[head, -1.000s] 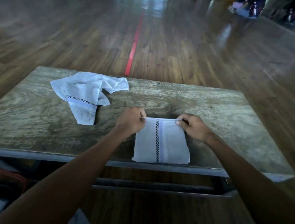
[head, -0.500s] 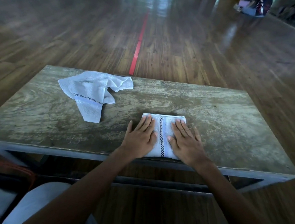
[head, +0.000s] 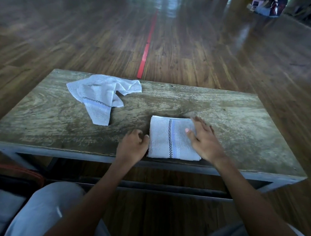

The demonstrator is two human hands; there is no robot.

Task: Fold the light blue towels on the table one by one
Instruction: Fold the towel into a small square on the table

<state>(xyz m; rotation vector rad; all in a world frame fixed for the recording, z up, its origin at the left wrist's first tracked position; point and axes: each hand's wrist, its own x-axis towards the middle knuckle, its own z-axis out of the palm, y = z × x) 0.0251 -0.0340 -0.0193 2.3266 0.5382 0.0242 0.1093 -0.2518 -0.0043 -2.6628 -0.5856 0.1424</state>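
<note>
A folded light blue terry towel with a black-and-white checked stripe (head: 170, 137) lay flat as a neat rectangle just below the centre of the frame, at the near edge of the weathered wooden counter with a grey metal frame (head: 243, 124). The stripe ran from its far edge to its near edge.

The left hand (head: 133, 146) sat on the counter right beside the towel's left edge, its fingers curled in and a fingertip touching the cloth; whether it pinched the edge could not be told. The right hand (head: 204, 143) was spread wide, with straight fingers over the towel's right side, and it covered the near right corner. Its far fingertips were blurred.

A 2nd light blue towel with the same checked stripe (head: 98, 96) lay crumpled and unfolded at the upper left of the counter, well apart from both hands.

Beyond the counter, a red strip of tape (head: 147, 48) ran up the middle of the frame along the glossy brown wooden floor (head: 230, 54). Pale grey trouser knees (head: 46, 211) filled the bottom of the frame.
</note>
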